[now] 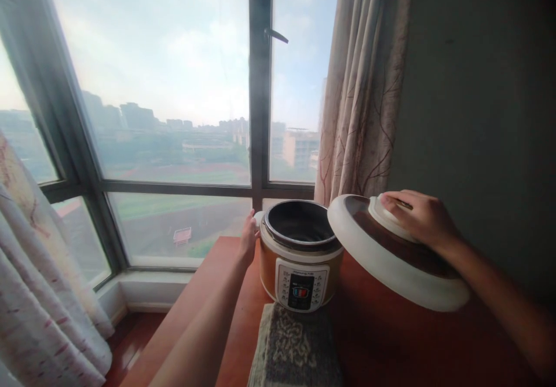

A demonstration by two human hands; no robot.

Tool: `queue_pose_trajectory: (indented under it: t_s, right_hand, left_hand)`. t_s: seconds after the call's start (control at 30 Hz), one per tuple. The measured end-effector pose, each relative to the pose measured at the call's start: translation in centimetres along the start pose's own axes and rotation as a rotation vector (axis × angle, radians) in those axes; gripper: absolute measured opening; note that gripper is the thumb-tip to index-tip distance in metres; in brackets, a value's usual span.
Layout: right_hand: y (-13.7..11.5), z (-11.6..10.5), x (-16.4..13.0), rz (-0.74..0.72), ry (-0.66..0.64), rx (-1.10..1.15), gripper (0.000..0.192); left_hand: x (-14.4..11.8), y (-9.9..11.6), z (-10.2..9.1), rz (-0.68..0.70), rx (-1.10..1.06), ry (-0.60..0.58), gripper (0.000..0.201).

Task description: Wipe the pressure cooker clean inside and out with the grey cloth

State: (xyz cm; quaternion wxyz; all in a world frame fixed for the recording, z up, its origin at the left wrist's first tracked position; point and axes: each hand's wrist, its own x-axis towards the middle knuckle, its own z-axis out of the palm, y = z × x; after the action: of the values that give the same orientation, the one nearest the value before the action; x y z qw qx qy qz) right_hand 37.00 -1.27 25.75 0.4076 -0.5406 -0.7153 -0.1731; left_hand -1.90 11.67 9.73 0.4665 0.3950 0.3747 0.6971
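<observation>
An orange and white electric pressure cooker [299, 271] stands open on a reddish-brown table [382, 340], its dark inner pot showing. My left hand [248, 237] rests flat against the cooker's left side near the rim. To the right of the pot and above the table, my right hand [419, 216] grips the knob of the round white and brown lid [391, 256], which is tilted.
A grey patterned cloth [295, 349] lies on the table in front of the cooker. Behind is a large window [174, 114] with a dark frame, and patterned curtains [360, 86] hang at the right and at the lower left. A dark wall is on the right.
</observation>
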Motion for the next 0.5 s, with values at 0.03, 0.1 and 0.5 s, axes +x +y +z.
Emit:
queue_pose_trajectory:
  t_s: [0.03, 0.1, 0.5]
  right_hand:
    - [-1.0, 0.6, 0.9, -0.035, 0.004, -0.001, 0.047]
    - [-3.0, 2.3, 2.5, -0.062, 0.006, -0.023, 0.048]
    - [-12.6, 11.1, 7.3, -0.054, -0.285, -0.205, 0.054]
  left_hand:
    - [0.0, 0.0, -0.1, -0.013, 0.002, -0.010, 0.054]
    - [0.1, 0.0, -0.2, -0.030, 0.007, -0.028, 0.057]
    - [0.4, -0.8, 0.3, 0.072, 0.091, 0.031, 0.062]
